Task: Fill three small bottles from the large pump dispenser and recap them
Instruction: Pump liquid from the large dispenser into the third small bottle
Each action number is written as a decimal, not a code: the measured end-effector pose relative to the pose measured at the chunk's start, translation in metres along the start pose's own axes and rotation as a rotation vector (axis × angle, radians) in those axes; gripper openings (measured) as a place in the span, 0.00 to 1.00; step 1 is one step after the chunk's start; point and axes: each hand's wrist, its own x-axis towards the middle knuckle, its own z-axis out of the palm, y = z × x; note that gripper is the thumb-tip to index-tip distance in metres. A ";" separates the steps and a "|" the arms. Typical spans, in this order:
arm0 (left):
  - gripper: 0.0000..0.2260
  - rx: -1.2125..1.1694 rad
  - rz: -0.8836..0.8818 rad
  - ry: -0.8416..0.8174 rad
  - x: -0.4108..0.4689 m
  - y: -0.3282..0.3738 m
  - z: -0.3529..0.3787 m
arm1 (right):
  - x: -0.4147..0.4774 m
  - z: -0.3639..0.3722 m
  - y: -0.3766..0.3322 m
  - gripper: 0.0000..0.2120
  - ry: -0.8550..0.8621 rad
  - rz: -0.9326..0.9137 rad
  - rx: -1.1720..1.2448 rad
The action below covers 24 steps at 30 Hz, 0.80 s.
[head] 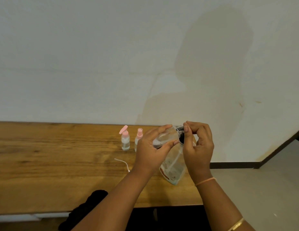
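Observation:
My left hand [151, 147] grips a small clear bottle [163, 138], tipped on its side with its mouth toward the black pump head [180, 129] of the large clear dispenser [173, 167]. My right hand [198, 145] pinches that pump head between thumb and curled fingers. The dispenser stands on the wooden table [62, 164] near its right end, its top partly hidden by my hands. Two more small bottles stand upright at the back: one with an open pink flip cap [125, 140], one with a pink spray cap [139, 139], partly behind my left hand.
A thin white tube [122, 162] lies on the table left of my left wrist. A black cloth [88, 207] hangs over the table's front edge. The wall runs right behind the table. Floor lies past the table's right end.

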 end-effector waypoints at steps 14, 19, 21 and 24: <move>0.19 0.003 -0.009 0.004 0.000 0.004 0.000 | -0.001 0.003 0.001 0.05 0.028 0.021 0.003; 0.20 -0.027 0.003 0.003 -0.001 0.008 0.001 | 0.000 0.000 -0.007 0.04 0.054 0.017 0.001; 0.20 -0.020 0.018 -0.001 0.000 0.009 0.000 | 0.001 0.000 -0.009 0.04 0.067 0.004 0.002; 0.19 -0.026 0.012 0.005 0.000 0.010 0.000 | -0.001 0.001 -0.008 0.04 0.059 0.026 0.012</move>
